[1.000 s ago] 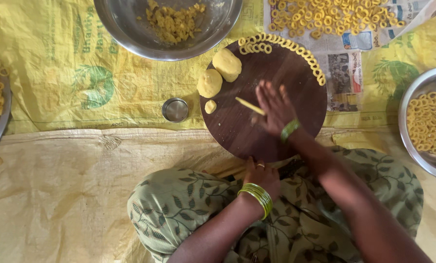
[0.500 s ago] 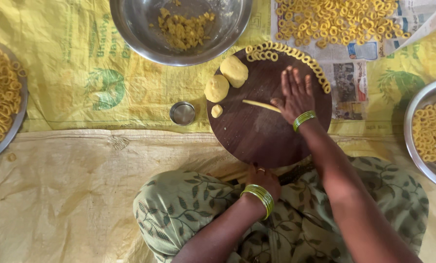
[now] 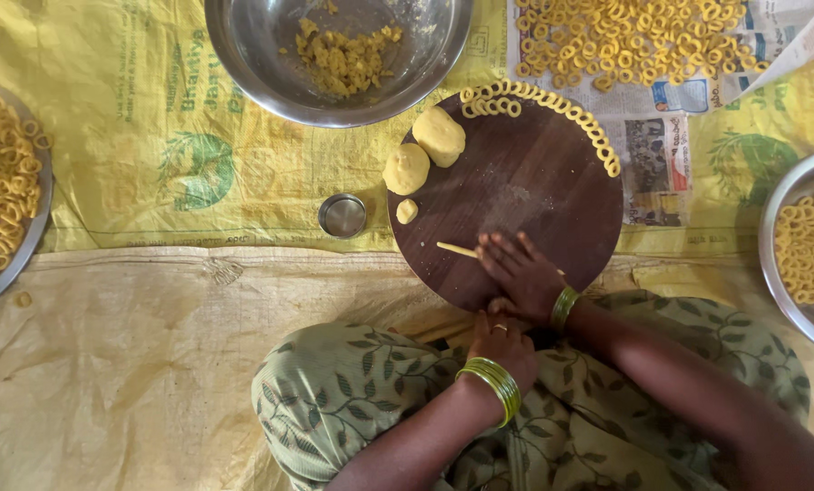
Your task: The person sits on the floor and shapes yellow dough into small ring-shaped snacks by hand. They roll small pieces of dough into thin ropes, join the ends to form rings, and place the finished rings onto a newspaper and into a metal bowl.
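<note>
A round dark wooden board (image 3: 516,182) lies in front of my knees. My right hand (image 3: 521,273) presses flat on a thin yellow dough rope (image 3: 457,249) near the board's front edge, fingers spread. My left hand (image 3: 502,345) grips the board's near rim, fingers curled. Two dough balls (image 3: 425,153) and a small dough bit (image 3: 407,211) sit at the board's left. A row of small dough rings (image 3: 552,114) lines its far right edge.
A steel bowl (image 3: 252,64) with dough scraps is beyond the board. Newspaper (image 3: 662,109) carries several rings at top right. Steel plates with rings lie at far left (image 3: 25,245) and right (image 3: 780,273). A small steel cup (image 3: 342,215) stands left of the board.
My right hand has slid from the board's far right back toward me, rolling the dough rope to the front edge. My left hand stays on the rim.
</note>
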